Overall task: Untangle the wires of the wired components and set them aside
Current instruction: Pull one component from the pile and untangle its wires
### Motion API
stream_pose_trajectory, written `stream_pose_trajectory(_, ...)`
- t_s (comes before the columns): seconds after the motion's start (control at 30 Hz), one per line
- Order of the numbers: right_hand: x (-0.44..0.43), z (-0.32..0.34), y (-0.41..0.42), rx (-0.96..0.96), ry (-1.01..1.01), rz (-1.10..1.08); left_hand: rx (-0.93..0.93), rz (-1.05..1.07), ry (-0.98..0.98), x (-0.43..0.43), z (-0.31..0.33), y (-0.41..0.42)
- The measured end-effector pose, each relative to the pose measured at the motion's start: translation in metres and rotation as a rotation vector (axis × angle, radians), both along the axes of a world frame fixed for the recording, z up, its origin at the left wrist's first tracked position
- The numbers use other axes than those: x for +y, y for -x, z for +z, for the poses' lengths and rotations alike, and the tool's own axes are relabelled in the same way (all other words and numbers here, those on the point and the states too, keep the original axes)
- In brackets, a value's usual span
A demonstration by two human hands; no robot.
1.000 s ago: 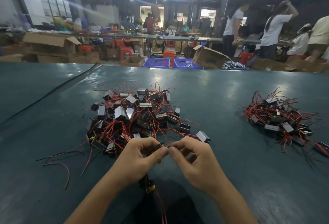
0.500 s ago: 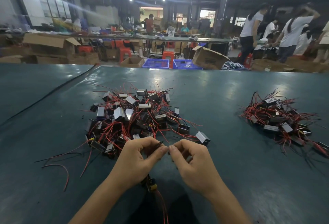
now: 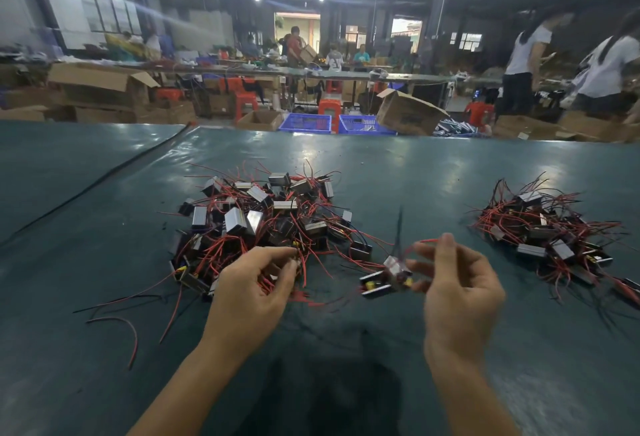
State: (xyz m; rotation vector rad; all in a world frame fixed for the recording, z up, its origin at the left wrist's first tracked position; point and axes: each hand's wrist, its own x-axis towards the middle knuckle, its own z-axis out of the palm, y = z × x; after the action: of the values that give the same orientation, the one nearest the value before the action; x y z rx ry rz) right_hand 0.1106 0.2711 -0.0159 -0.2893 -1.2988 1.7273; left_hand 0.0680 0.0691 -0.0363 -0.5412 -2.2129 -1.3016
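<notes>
A tangled pile of small black-and-silver wired components (image 3: 263, 224) with red and black wires lies on the green table in front of me. A second, smaller pile (image 3: 547, 231) sits to the right. My right hand (image 3: 457, 286) pinches the red and black wires of one component (image 3: 388, 274), which hangs blurred between my hands just above the table. My left hand (image 3: 252, 293) is at the near edge of the big pile, its fingers curled round red wires there.
Loose red and black wires (image 3: 124, 317) trail off the big pile to the near left. A black cable (image 3: 104, 179) runs diagonally across the far left of the table (image 3: 381, 172). Beyond the far edge stand cardboard boxes, blue crates, red stools and people.
My hands, which pinched a wire together at the centre, have parted. The right hand moved right and up with the component now swinging from it; the left hand reached into the big pile.
</notes>
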Motion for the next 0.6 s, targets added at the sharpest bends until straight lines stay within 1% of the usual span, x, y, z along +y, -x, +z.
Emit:
stream_pose_trajectory(0.1,0.008,0.003,0.000,0.123,0.032,-0.133,0.030,0.138,0.170,-0.006,-0.008,0.007)
stream_pose_trajectory(0.2,0.012,-0.001,0.002,0.127,0.003,-0.146,-0.020,0.247,0.350,-0.009,-0.017,0.011)
stream_pose_trajectory(0.3,0.015,-0.011,0.009,-0.008,0.031,-0.090,-0.123,0.296,0.498,-0.010,-0.023,0.013)
stream_pose_trajectory(0.37,0.018,-0.019,0.013,-0.117,0.042,-0.016,-0.141,0.310,0.535,-0.010,-0.025,0.014)
stream_pose_trajectory(0.43,0.019,-0.024,0.014,-0.202,0.015,0.048,-0.123,0.336,0.532,-0.012,-0.025,0.015)
stream_pose_trajectory(0.5,0.016,-0.026,0.014,-0.252,-0.062,0.081,-0.142,0.356,0.555,-0.014,-0.026,0.017)
stream_pose_trajectory(0.6,0.009,-0.030,0.014,-0.345,-0.251,0.128,-0.178,0.354,0.639,-0.016,-0.031,0.019)
